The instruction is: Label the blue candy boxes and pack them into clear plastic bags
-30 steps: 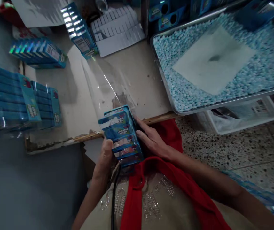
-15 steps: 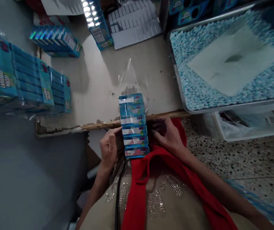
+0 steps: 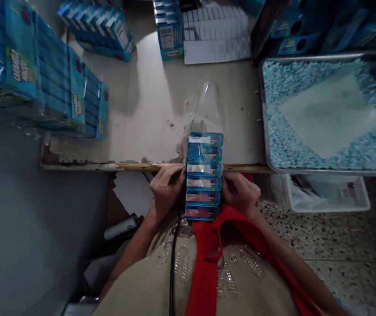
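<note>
A row of several blue candy boxes [image 3: 205, 184] in a clear plastic bag [image 3: 207, 103] lies across the table's front edge, between my two hands. The bag's loose end stretches forward over the tabletop. My left hand [image 3: 168, 186] is closed at the pack's left side, thumb and fingers pinched together at its edge. On the other side, my right hand [image 3: 241, 193] has its fingers curled in against the pack; the fingertips are partly hidden. Both hands appear to grip the bagged pack by its sides.
Wrapped candy-box packs [image 3: 76, 96] stand at left, with more boxes [image 3: 105, 30] behind. A metal tray [image 3: 268, 145] of light-blue candies holds a paper sheet [image 3: 329, 114]. Below it sits a white bin [image 3: 332, 208]. The worn wooden table edge [image 3: 135, 166] runs before me.
My right hand has closed in from loosely spread fingers to the pack's right side. My left hand has pinched at the left side. The camera view has turned and shifted slightly.
</note>
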A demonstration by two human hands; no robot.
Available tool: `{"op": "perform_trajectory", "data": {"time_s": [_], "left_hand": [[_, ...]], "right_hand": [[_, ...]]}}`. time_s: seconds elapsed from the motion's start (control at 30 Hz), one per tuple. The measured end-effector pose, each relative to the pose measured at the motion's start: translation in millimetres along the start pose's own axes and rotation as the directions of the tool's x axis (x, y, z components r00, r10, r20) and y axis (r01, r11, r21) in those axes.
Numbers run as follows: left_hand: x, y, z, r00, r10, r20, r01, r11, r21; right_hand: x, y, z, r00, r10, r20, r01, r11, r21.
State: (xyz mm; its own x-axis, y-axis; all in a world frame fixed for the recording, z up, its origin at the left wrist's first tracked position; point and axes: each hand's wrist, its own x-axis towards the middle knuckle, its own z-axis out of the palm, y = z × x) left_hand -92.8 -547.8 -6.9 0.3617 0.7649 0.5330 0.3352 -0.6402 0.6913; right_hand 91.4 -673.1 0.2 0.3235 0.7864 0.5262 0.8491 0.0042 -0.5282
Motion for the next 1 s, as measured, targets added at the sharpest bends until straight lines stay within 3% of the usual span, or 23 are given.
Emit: {"op": "perform_trajectory", "data": {"time_s": [0.13, 0.37, 0.57, 0.7, 0.83, 0.9, 0.97, 1.0], "left_hand": [[3, 3, -9.1, 0.995, -0.012, 0.096, 0.013, 1.000, -0.011], [-11, 1, -19.9, 0.990, 0.045, 0.132, -0.050, 0.998, 0.028], [-31, 11, -30.9, 0.988, 0.050, 0.146, -0.061, 0.995, 0.073], [-40, 17, -46.4, 0.965, 0.062, 0.255, -0.092, 0.990, 0.108], [-53, 18, -64.5, 0.911, 0.106, 0.398, -0.105, 0.994, -0.023], [-61, 19, -66.8, 0.905, 0.030, 0.425, 0.006, 0.996, -0.084], [-67, 21, -62.7, 0.890, -0.160, 0.426, 0.246, 0.957, -0.155], [-69, 22, -58.9, 0.858, -0.257, 0.445, 0.378, 0.902, -0.208]], "right_hand": [[8, -3, -5, 0.994, -0.070, 0.088, 0.074, 0.996, -0.045], [-5, 0, -14, 0.961, -0.186, 0.204, 0.182, 0.982, 0.038], [-22, 4, -24, 0.936, -0.122, 0.332, 0.096, 0.991, 0.093], [-34, 10, -37, 0.893, -0.124, 0.433, 0.056, 0.984, 0.167], [-51, 17, -57, 0.843, -0.186, 0.505, 0.065, 0.966, 0.248], [-56, 18, -62, 0.829, -0.177, 0.530, 0.019, 0.957, 0.291], [-58, 17, -57, 0.853, -0.086, 0.514, -0.099, 0.942, 0.322], [-58, 16, -52, 0.865, -0.023, 0.501, -0.173, 0.924, 0.342]]}}
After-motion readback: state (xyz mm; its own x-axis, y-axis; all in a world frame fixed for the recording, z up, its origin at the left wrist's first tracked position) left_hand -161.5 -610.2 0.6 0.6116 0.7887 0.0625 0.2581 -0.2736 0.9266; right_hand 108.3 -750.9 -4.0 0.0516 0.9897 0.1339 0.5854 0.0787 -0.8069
